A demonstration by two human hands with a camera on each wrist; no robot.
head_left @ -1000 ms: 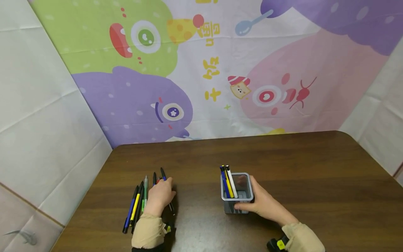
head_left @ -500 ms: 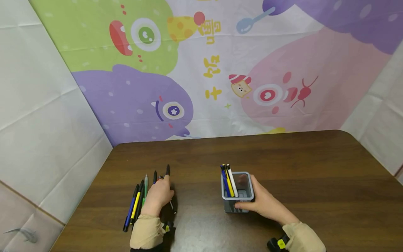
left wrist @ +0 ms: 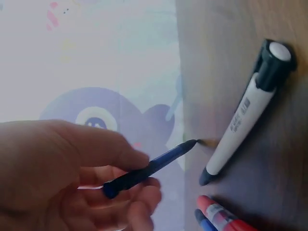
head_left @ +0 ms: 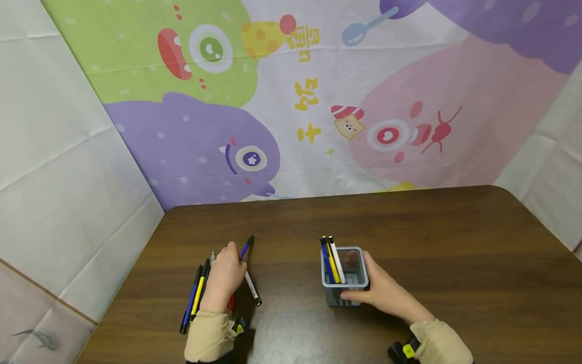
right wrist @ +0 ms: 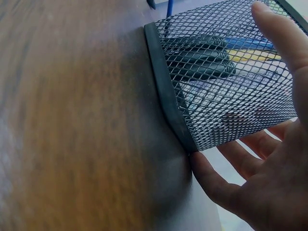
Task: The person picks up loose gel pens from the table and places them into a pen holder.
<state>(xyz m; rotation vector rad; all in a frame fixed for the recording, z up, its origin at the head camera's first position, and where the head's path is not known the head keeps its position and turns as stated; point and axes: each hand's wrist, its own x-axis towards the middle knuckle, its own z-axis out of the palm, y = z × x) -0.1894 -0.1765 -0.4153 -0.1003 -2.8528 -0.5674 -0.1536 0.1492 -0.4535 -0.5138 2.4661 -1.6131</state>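
My left hand (head_left: 225, 278) pinches a blue pen (left wrist: 166, 161) with dark ends between thumb and fingers, its tip slanting toward the table in the left wrist view. A white pen (left wrist: 238, 120) with black ends lies beside it on the table, and a red pen (left wrist: 226, 219) lies close by. My right hand (head_left: 382, 290) holds a mesh pen holder (right wrist: 207, 110) around its side, thumb across the near wall. The holder stands upright; blue, yellow and white pens (head_left: 336, 260) lean at its left side.
Left of my left hand, a blue pen (head_left: 190, 301) and a yellow-and-black pen (head_left: 198, 290) lie on the brown table (head_left: 291, 232), with more pens partly hidden by the hand. A cartoon-printed cloth (head_left: 309, 167) hangs behind the table.
The pinched blue pen has swung so its upper end leans right. My left hand has turned slightly, uncovering the white and red pens. My right hand keeps its hold on the holder.
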